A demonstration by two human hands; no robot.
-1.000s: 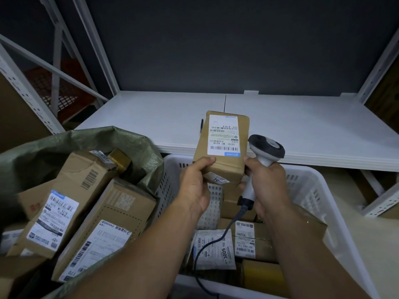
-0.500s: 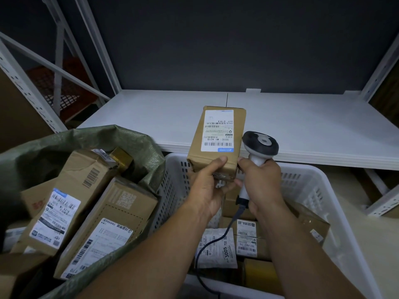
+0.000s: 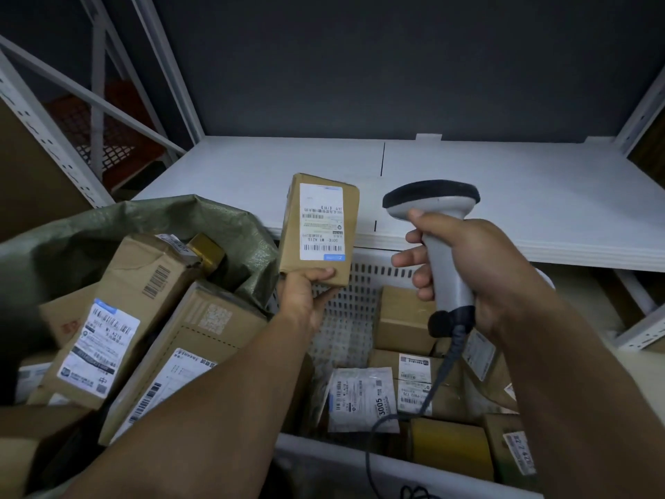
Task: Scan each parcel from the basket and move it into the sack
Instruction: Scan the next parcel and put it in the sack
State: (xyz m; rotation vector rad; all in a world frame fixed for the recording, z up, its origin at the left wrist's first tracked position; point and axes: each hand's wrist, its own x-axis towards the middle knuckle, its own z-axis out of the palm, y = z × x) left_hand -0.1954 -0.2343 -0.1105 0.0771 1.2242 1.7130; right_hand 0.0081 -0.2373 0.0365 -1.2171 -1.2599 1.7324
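Cardboard parcel (image 3: pixel 318 228) pinched upright in left hand (image 3: pixel 302 300), smooth grey plastic scanner (image 3: pixel 437 239) gripped by right hand (image 3: pixel 467 268), hands apart.

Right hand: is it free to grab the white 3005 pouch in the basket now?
Probably not yet: the right hand grips the scanner, leaving no free fingers. The pouch itself lies exposed on top in the basket.

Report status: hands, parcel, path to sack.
Left hand grips parcel by its lower end, label facing camera. Right hand holds scanner beside it. Sack open, boxes piled inside; path looks clear.
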